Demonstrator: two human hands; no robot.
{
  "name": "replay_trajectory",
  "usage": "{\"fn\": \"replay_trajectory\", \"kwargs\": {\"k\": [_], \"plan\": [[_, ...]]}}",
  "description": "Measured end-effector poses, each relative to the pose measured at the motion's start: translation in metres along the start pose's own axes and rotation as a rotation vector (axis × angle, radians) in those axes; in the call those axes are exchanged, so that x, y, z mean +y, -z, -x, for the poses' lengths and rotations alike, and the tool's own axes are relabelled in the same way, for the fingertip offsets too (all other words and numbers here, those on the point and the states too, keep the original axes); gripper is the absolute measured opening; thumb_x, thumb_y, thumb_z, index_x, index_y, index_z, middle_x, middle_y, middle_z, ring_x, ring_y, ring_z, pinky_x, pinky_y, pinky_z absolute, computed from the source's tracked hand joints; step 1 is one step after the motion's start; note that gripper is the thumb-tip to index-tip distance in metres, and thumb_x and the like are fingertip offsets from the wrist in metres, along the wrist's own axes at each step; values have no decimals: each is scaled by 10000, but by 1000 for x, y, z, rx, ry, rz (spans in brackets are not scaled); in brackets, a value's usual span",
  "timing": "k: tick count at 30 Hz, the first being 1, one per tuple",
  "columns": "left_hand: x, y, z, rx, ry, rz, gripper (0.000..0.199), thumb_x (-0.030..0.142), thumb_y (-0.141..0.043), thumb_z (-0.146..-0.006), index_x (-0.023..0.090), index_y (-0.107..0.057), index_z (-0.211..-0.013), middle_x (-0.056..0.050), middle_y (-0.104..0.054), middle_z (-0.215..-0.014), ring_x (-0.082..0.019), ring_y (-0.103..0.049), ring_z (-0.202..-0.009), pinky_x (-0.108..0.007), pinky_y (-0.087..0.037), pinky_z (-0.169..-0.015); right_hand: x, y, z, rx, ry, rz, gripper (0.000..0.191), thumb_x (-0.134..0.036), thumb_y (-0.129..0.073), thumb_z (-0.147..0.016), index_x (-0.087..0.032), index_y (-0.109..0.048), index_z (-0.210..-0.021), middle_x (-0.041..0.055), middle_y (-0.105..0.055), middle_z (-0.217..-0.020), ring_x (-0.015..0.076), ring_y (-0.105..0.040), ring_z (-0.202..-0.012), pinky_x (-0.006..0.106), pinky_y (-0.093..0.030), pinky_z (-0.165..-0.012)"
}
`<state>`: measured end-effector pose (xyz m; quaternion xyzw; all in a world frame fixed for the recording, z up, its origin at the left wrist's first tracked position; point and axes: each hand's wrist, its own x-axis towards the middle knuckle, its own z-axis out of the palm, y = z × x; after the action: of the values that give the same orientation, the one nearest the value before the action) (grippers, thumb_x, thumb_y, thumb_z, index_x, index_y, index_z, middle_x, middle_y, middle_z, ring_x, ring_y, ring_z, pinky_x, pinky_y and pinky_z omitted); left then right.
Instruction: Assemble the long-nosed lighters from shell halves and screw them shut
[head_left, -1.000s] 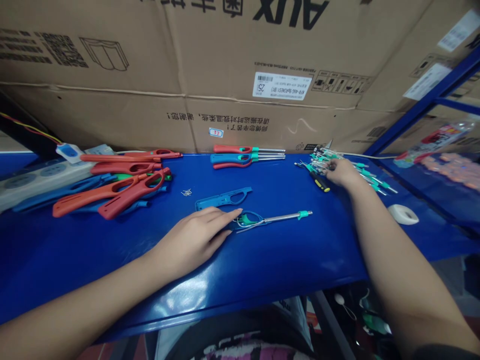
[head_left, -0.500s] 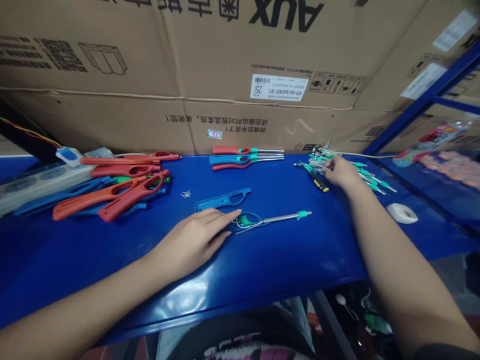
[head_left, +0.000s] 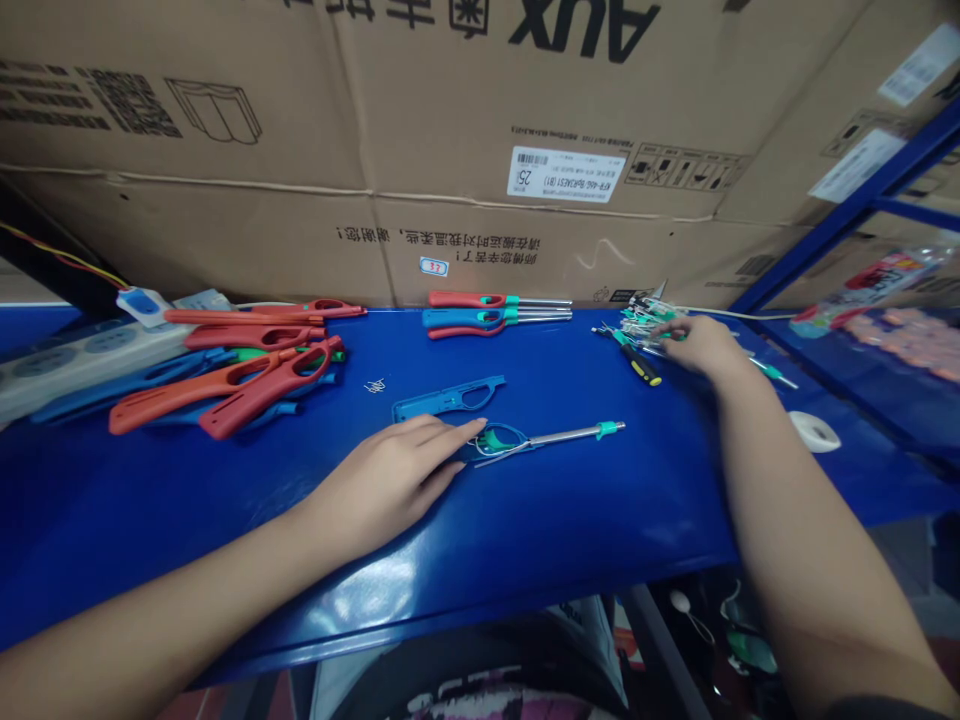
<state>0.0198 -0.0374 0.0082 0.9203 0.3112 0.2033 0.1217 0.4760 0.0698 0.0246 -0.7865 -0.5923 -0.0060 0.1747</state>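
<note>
My left hand (head_left: 401,475) lies over the handle of an opened blue long-neck gas lighter (head_left: 504,437), its fingers closed on it and hiding most of the handle. Green inner parts and thin white wires show in the trigger loop, and a metal tube (head_left: 574,434) with a green collar points right. Just behind lies a loose blue handle half (head_left: 450,398). At the back right, my right hand (head_left: 705,348) reaches into a pile of green-ended metal lighter parts (head_left: 637,318), fingertips pinched together. What they grip is unclear. A black-and-yellow screwdriver (head_left: 643,367) lies beside the pile.
Red, orange and blue lighter handle shells (head_left: 247,390) are heaped at left by a white power strip (head_left: 90,360). Several lighters (head_left: 499,315) lie before the cardboard box (head_left: 442,120). A white roll-like object (head_left: 816,432) sits at right, near a blue metal frame (head_left: 817,235).
My right hand has shifted slightly right within the pile, its fingers stretched a little more to the left. The left hand stays on the blue lighter. The view has moved slightly.
</note>
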Motion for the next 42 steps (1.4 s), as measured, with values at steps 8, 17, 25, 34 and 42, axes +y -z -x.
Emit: {"fn": "replay_trajectory", "kwargs": {"k": [8, 17, 25, 34, 42], "plan": [[0, 0, 0, 1, -5, -9, 450, 200, -510, -1004, 200, -494, -1454, -94, -704, -1169, -239, -671, -1056, -387, -576, -883, -6, -1, 1, -123, -115, 63, 290, -77, -619, -672, -162, -748, -918, 16, -627, -674, 152, -512, -556, 279, -394, -589], [0, 1, -1, 5, -7, -13, 449, 214, -511, -1003, 208, -500, -1452, -94, -711, -1152, -237, -679, -1037, -389, -588, -879, -7, -4, 6, 3, -42, 1, 231, -108, -645, -684, -165, -711, -898, 62, -577, -850, 198, -539, -711, 339, -453, -766], [2, 0, -1, 6, 20, 29, 471, 199, -519, -989, 237, -498, -1458, -93, -690, -1236, -241, -660, -1114, -411, -583, -938, -59, 2, 24, 159, 152, -274, 222, -338, -592, -861, -191, -675, -1006, 80, -674, -937, 204, -598, -762, 329, -497, -738], [19, 0, -3, 192, 147, 198, 537, 319, -614, -968, 209, -468, -1473, -104, -613, -1394, -236, -586, -1282, -436, -498, -1097, -162, -14, 135, -191, 843, -720, 130, -292, -649, -905, -205, -710, -980, 19, -707, -826, 111, -587, -605, 240, -484, -570], [17, -4, -5, 182, 151, 454, 301, 226, -588, -987, 193, -664, -1277, -57, -758, -1127, -185, -721, -1007, -331, -579, -927, -167, -13, 157, -292, 1036, -826, 235, -207, -660, -917, -244, -718, -1142, 40, -764, -959, 142, -693, -749, 260, -572, -666]]}}
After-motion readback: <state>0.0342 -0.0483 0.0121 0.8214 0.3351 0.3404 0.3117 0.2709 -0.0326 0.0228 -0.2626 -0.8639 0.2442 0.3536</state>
